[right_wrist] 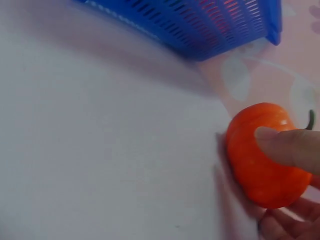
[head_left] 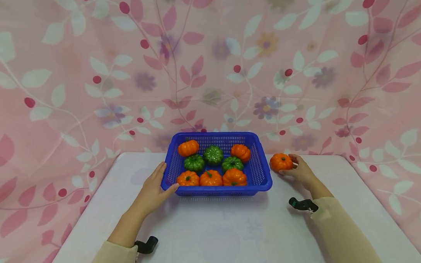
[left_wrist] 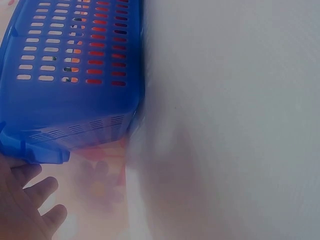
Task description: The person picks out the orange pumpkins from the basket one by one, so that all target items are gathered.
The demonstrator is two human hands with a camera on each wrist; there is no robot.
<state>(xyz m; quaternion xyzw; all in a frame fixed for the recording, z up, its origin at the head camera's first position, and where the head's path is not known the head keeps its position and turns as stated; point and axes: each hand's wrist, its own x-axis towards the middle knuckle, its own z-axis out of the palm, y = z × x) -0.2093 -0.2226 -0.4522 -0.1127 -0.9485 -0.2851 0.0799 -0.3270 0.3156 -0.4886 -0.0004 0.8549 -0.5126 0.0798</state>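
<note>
A blue plastic basket (head_left: 217,191) stands on the table, holding several small orange pumpkins (head_left: 210,178) and three green pumpkins (head_left: 213,155). My left hand (head_left: 152,193) is at its near left corner, fingers fairly straight along the left side and thumb reaching to the front rim. The left wrist view shows those fingers (left_wrist: 44,190) just under the rim's edge. To the right of the basket, my right hand (head_left: 302,172) grips another orange pumpkin (head_left: 280,162) between thumb and fingers. That pumpkin (right_wrist: 262,165) is at the table surface, its green stem showing beside the thumb.
A white cloth covers the table (head_left: 217,235). Behind it hangs a pink floral curtain (head_left: 212,69), close to the basket's far side. Black wrist devices (head_left: 147,245) sit at both cuffs.
</note>
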